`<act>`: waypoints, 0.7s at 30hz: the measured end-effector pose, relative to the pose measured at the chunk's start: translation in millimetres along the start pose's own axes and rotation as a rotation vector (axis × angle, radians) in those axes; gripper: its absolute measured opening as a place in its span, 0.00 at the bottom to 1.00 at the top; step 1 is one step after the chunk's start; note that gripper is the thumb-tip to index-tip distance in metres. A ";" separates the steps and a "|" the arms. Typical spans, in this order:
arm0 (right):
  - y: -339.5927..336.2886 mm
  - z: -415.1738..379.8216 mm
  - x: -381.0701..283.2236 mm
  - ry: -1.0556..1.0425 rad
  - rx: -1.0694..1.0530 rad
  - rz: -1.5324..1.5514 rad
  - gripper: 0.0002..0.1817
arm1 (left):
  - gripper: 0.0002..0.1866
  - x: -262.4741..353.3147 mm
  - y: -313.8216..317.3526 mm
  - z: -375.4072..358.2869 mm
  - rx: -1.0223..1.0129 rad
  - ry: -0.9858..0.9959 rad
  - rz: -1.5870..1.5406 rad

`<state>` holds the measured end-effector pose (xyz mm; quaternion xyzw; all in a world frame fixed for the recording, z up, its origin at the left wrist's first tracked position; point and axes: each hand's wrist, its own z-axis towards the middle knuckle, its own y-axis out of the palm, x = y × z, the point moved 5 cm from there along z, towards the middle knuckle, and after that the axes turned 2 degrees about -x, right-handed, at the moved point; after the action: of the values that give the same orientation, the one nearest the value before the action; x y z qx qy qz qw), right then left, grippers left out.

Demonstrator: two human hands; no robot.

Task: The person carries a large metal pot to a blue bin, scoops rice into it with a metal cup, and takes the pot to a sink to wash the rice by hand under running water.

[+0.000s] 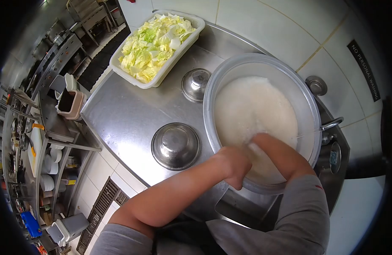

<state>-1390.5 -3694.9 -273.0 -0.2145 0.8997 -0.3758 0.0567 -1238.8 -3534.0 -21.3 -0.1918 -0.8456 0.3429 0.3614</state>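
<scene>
A large translucent plastic basin (264, 61) holds milky white water (251, 106) and sits over a steel sink. My left hand (234, 163) grips the basin's near rim. My right hand is plunged into the cloudy water, and only its wrist and forearm (276, 153) show above the surface. Whether its fingers hold anything under the water cannot be seen.
Two upturned steel bowls (175, 145) (196, 83) lie on the steel counter (124, 114) left of the basin. A white basket of chopped cabbage (155, 42) stands at the back. A tap handle (329, 124) juts out right of the basin. Shelves with kitchenware stand far left.
</scene>
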 end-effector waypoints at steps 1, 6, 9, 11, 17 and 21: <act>-17.3 8.8 7.2 0.019 -0.002 0.037 0.30 | 0.16 0.2 0.6 0.5 -0.005 -0.005 -0.001; -102.0 27.9 83.3 0.249 0.276 0.198 0.33 | 0.16 1.2 -0.9 -0.2 0.007 -0.013 0.022; -111.7 -3.8 135.7 0.366 0.319 0.125 0.35 | 0.15 0.7 1.8 2.2 0.019 -0.011 0.041; -102.0 -29.3 168.5 0.479 0.223 -0.011 0.36 | 0.15 1.8 0.4 0.8 0.038 -0.004 0.043; 18.4 -101.4 189.7 0.350 -0.329 0.578 0.29 | 0.14 2.7 -0.1 -0.9 0.067 0.022 0.060; 62.1 -126.9 116.9 0.062 -0.552 0.163 0.22 | 0.14 3.3 0.1 -2.5 0.052 0.033 0.068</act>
<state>-1550.6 -3623.4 -219.4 -0.1370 0.9836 -0.1174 -0.0012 -1239.1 -3530.9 -18.5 -0.2167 -0.8234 0.3735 0.3683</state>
